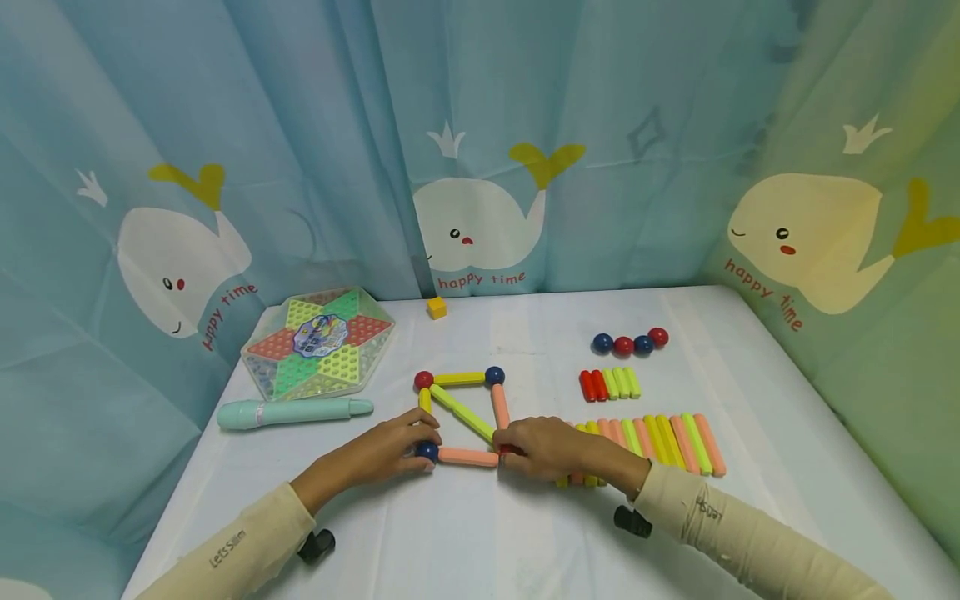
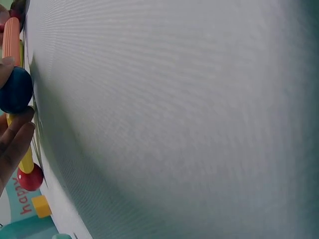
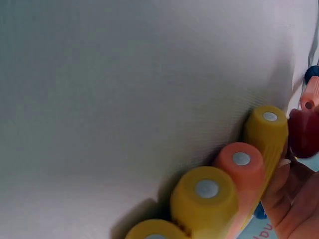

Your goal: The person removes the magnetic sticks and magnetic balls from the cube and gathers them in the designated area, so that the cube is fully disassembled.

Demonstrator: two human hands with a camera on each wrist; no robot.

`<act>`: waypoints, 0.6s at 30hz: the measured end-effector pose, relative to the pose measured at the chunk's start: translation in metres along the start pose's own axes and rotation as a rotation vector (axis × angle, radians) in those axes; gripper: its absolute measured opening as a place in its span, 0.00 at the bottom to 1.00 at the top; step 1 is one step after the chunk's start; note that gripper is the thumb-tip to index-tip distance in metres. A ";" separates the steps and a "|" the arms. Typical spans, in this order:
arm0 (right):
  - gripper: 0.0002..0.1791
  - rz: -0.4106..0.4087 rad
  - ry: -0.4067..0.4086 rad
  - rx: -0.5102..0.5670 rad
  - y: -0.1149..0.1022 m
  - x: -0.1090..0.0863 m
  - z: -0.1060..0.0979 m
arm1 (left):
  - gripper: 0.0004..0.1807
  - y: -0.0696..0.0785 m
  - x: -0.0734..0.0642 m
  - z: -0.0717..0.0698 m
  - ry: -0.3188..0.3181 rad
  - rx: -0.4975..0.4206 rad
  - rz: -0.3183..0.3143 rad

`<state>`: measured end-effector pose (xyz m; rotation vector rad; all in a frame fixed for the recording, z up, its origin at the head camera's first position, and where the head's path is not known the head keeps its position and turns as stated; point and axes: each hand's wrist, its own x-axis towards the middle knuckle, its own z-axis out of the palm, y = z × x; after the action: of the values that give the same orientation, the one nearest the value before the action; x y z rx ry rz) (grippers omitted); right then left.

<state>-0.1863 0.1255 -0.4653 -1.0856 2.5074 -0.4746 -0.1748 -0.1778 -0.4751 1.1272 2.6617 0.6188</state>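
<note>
A square of magnetic rods and balls lies on the white table. My left hand (image 1: 393,446) pinches the blue ball (image 2: 16,90) at its near left corner between thumb and fingers. At the near right corner my right hand (image 1: 546,448) grips a red ball (image 3: 304,133), mostly covered in the head view. A salmon rod (image 1: 468,457) spans these two balls; whether it touches the red one I cannot tell. A yellow-green rod (image 1: 461,412) runs diagonally from the far red ball (image 1: 423,381). The far side has a yellow rod (image 1: 460,379) and another blue ball (image 1: 494,376).
Loose rods (image 1: 667,443) lie in a row beside and under my right forearm. Behind them are short red and green rods (image 1: 611,384) and several balls (image 1: 623,346). A star-patterned game board (image 1: 318,342), a mint-green wand-shaped object (image 1: 292,412) and a yellow cube (image 1: 437,307) lie left and back.
</note>
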 end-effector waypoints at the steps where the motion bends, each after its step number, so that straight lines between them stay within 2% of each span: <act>1: 0.06 -0.001 0.005 0.004 0.000 0.000 0.000 | 0.16 0.000 0.000 0.000 0.002 0.001 0.003; 7: 0.07 0.015 0.012 0.046 0.000 -0.006 -0.004 | 0.16 0.001 0.001 0.001 0.004 0.017 0.010; 13: 0.19 0.096 0.029 0.183 0.004 -0.022 -0.015 | 0.15 0.002 0.001 0.000 0.002 0.008 0.009; 18: 0.19 0.032 0.103 0.291 0.028 -0.043 -0.032 | 0.16 0.004 0.001 0.000 -0.007 0.005 -0.005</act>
<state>-0.1911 0.1814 -0.4408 -0.9273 2.4379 -0.8743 -0.1730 -0.1750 -0.4732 1.1212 2.6604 0.6065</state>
